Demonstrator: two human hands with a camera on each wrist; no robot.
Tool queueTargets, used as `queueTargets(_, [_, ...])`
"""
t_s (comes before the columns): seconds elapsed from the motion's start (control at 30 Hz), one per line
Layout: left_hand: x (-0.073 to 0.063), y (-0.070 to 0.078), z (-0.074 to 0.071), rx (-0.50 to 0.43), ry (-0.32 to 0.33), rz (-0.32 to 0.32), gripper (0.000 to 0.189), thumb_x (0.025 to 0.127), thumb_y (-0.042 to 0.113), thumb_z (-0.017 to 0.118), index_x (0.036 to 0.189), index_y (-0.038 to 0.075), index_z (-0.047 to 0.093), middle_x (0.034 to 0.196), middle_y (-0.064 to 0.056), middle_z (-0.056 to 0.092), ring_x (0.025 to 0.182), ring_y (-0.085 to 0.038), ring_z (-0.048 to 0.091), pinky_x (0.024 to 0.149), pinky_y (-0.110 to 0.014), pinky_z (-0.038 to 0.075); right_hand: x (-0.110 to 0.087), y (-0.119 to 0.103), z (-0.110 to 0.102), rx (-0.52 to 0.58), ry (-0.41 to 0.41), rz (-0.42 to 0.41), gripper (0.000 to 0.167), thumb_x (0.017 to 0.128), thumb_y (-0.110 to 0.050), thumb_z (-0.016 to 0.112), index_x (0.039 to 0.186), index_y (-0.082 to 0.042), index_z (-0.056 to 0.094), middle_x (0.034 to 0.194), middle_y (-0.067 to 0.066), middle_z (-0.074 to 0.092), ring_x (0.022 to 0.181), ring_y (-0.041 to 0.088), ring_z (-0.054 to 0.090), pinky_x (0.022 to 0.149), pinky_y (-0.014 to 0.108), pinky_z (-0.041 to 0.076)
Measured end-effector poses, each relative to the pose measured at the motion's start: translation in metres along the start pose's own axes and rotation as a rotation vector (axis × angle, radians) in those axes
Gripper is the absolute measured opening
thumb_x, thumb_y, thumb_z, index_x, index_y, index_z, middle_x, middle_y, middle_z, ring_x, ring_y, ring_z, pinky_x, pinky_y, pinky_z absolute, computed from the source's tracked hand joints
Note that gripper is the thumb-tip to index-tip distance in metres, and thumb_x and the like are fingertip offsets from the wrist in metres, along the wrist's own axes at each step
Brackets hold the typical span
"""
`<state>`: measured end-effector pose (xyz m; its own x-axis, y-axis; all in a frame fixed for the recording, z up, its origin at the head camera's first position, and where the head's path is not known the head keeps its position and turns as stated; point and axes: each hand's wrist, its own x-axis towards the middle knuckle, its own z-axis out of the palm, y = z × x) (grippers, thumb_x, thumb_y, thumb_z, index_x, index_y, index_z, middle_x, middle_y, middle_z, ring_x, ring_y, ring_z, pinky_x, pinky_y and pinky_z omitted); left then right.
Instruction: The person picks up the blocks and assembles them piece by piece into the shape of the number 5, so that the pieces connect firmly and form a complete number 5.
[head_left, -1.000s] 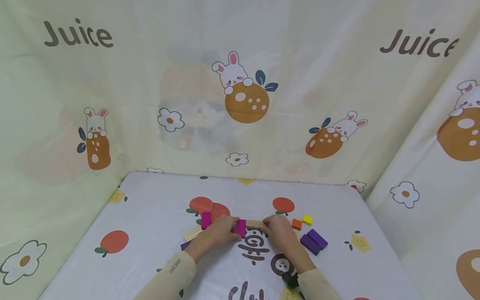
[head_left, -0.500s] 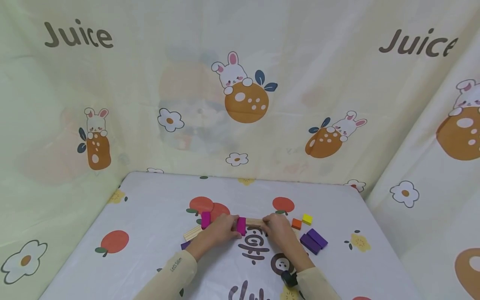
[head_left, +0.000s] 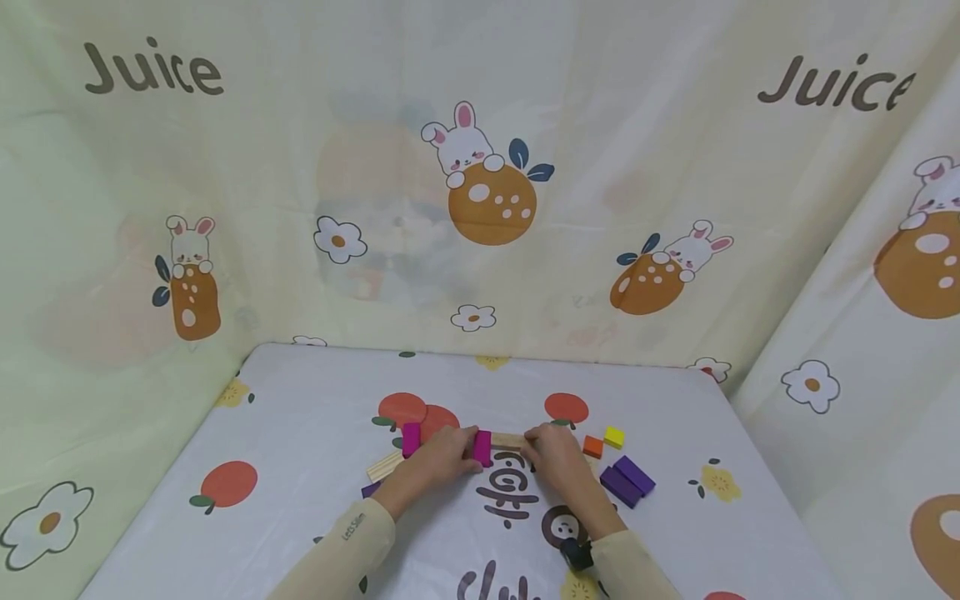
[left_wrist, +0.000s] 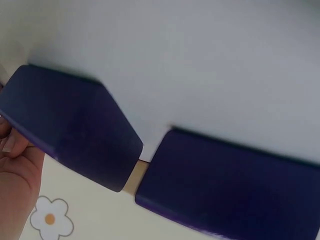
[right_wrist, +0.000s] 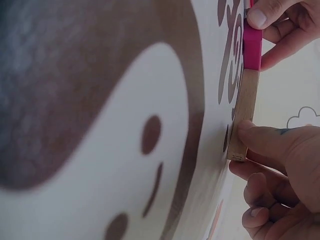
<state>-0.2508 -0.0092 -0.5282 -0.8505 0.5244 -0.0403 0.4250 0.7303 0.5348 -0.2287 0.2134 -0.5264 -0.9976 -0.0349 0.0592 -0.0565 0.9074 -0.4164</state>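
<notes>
My left hand (head_left: pixel 442 458) grips a magenta block (head_left: pixel 482 448) at the middle of the table. To its right, my right hand (head_left: pixel 558 462) pinches a plain wooden block (head_left: pixel 507 441) near its right end. In the right wrist view, the wooden block's far end meets the magenta block in a line, and the right thumb lies on the wood. Two dark purple blocks, one on the left (left_wrist: pixel 75 125) and one on the right (left_wrist: pixel 225 185), loom large in the left wrist view, with part of a hand at the left edge.
Beyond the left wrist stands another magenta block (head_left: pixel 412 439), with plain wooden blocks (head_left: pixel 386 466) beside the forearm. On the right lie an orange block (head_left: pixel 593 447), a yellow block (head_left: pixel 615 437) and two purple blocks (head_left: pixel 628 482). Patterned curtains (head_left: pixel 480 275) enclose the table.
The held magenta and wooden blocks have shifted slightly upward in the head view, staying lined up. Both hands keep their grip, and the loose blocks lie as before.
</notes>
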Motion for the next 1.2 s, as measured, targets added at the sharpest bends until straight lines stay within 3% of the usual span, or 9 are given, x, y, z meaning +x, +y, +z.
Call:
queueTargets(0.17, [-0.001, 0.000, -0.001, 0.008, -0.002, -0.008, 0.074, 0.091, 0.027, 0.085, 0.152, -0.001, 0.053, 0.088, -0.001, 0.070, 0.080, -0.010, 0.060, 0.072, -0.021, 0.051, -0.001, 0.001, -0.002, -0.005, 0.005, -0.022, 0.029, 0.092, -0.020, 0.084, 0.117, -0.006, 0.080, 0.107, 0.008, 0.081, 0.097, 0.022, 0.073, 0.095, 0.043, 0.063])
queueTargets(0.3, [-0.005, -0.001, -0.002, 0.027, -0.002, -0.032, 0.077, 0.092, 0.032, 0.083, 0.155, 0.002, 0.050, 0.104, -0.002, 0.068, 0.093, -0.012, 0.059, 0.085, -0.028, 0.057, -0.003, 0.003, -0.006, -0.013, 0.003, -0.050, 0.032, 0.091, -0.022, 0.085, 0.118, -0.006, 0.080, 0.108, 0.008, 0.081, 0.099, 0.023, 0.074, 0.094, 0.044, 0.063])
queueTargets(0.43, [-0.012, -0.003, -0.007, 0.015, 0.017, -0.046, 0.077, 0.094, 0.037, 0.081, 0.156, 0.004, 0.050, 0.118, -0.003, 0.061, 0.105, -0.015, 0.059, 0.099, -0.037, 0.059, -0.009, 0.006, -0.013, 0.015, 0.005, -0.028, 0.037, 0.092, -0.023, 0.083, 0.124, -0.007, 0.078, 0.117, 0.010, 0.080, 0.112, 0.028, 0.073, 0.101, 0.048, 0.061])
queueTargets(0.6, [-0.017, -0.012, -0.015, 0.044, 0.049, -0.008, 0.070, 0.096, 0.032, 0.079, 0.153, 0.001, 0.053, 0.137, -0.014, 0.060, 0.123, -0.027, 0.063, 0.109, -0.046, 0.056, -0.019, 0.012, -0.022, 0.061, 0.027, 0.009, 0.041, 0.093, -0.024, 0.082, 0.129, -0.007, 0.074, 0.127, 0.013, 0.076, 0.126, 0.035, 0.068, 0.108, 0.055, 0.056])
queueTargets(0.77, [-0.022, -0.021, -0.025, 0.038, 0.057, -0.026, 0.061, 0.096, 0.027, 0.079, 0.148, 0.003, 0.058, 0.150, -0.019, 0.056, 0.139, -0.035, 0.058, 0.114, -0.052, 0.053, -0.025, 0.019, -0.026, 0.056, 0.056, 0.022, 0.043, 0.093, -0.025, 0.083, 0.131, -0.007, 0.073, 0.128, 0.013, 0.076, 0.129, 0.036, 0.067, 0.110, 0.055, 0.054])
queueTargets(0.93, [-0.029, -0.027, -0.032, 0.010, 0.066, -0.049, 0.060, 0.097, 0.027, 0.078, 0.150, 0.005, 0.057, 0.151, -0.017, 0.058, 0.142, -0.035, 0.055, 0.117, -0.053, 0.050, -0.032, 0.026, -0.028, 0.045, 0.082, 0.068, 0.044, 0.093, -0.026, 0.083, 0.132, -0.007, 0.072, 0.129, 0.015, 0.075, 0.129, 0.038, 0.067, 0.109, 0.055, 0.055])
queueTargets(1.1, [-0.037, -0.033, -0.036, 0.028, 0.098, -0.048, 0.061, 0.097, 0.024, 0.079, 0.150, 0.003, 0.057, 0.144, -0.017, 0.062, 0.126, -0.031, 0.062, 0.109, -0.049, 0.055, -0.036, 0.036, -0.030, 0.029, 0.082, 0.092, 0.047, 0.092, -0.025, 0.084, 0.133, -0.005, 0.072, 0.128, 0.017, 0.075, 0.124, 0.038, 0.069, 0.104, 0.054, 0.058])
queueTargets(1.2, [-0.041, -0.037, -0.038, 0.030, 0.117, -0.073, 0.062, 0.096, 0.024, 0.079, 0.150, 0.002, 0.057, 0.145, -0.018, 0.061, 0.128, -0.033, 0.061, 0.110, -0.050, 0.055, -0.039, 0.043, -0.032, 0.031, 0.080, 0.096, 0.051, 0.091, -0.024, 0.085, 0.134, -0.002, 0.070, 0.125, 0.019, 0.075, 0.116, 0.037, 0.072, 0.099, 0.052, 0.061])
